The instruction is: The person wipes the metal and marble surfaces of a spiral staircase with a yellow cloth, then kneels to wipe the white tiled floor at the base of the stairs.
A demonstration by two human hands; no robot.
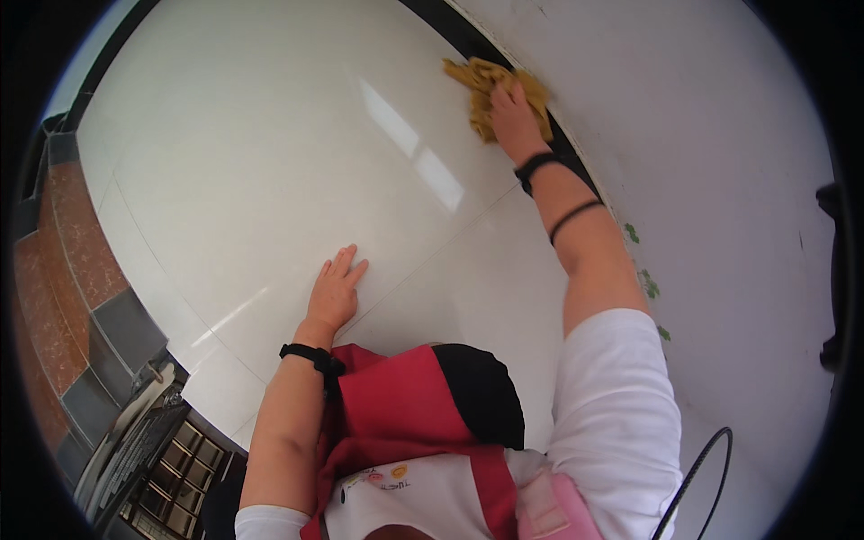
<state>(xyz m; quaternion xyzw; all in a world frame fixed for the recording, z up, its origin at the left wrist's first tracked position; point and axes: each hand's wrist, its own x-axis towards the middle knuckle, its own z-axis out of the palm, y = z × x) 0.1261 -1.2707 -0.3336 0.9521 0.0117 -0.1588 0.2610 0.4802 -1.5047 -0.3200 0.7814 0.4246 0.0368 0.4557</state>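
Note:
A crumpled mustard-yellow cloth (482, 101) lies at the upper right, over the black skirting strip (449, 27) and the edge of the pale tiled floor (256, 169). My right hand (516, 118) presses on it, fingers bunched into the fabric. Lower and left of centre, my left hand (337, 290) rests with its fingers apart on the glossy tiles, holding nothing. Both wrists wear black bands. A red apron (398, 398) covers my front and lap, above the tiles.
A pale wall (729, 202) with small green leaf marks rises along the right side. Brown and grey tiled steps (84, 229) run down the left edge. At the lower left stand a dark panel (138, 459) and a metal grille (179, 479). A black cable (695, 466) loops at lower right.

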